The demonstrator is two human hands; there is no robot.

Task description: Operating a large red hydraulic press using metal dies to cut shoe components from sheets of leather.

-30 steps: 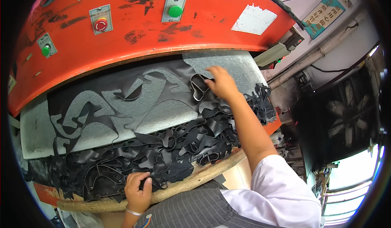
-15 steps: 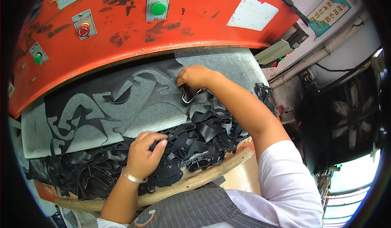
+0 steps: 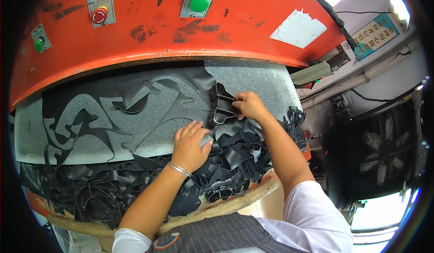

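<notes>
A black-sided metal cutting die [image 3: 218,117] with a bright edge stands at the right end of a black leather-like sheet [image 3: 122,82]. My right hand [image 3: 249,104] pinches its right side between thumb and fingers. Just left of the die, my left hand [image 3: 191,145] lies with fingers stretched out over the sheet's near edge. It holds nothing that I can see. Large curved openings in the sheet show the grey board [image 3: 257,79] beneath.
Tangled black offcuts [image 3: 233,151] heap along the board's near edge, behind a worn wooden rail [image 3: 246,200]. An orange machine beam [image 3: 149,40] spans the far side, carrying green buttons and a red knob [image 3: 100,15]. A dark fan [image 3: 384,149] stands at right.
My left hand has moved up and right from above the offcuts to the sheet, its fingers straightening. The die, in my right hand, has shifted right and turned, so its outline shows.
</notes>
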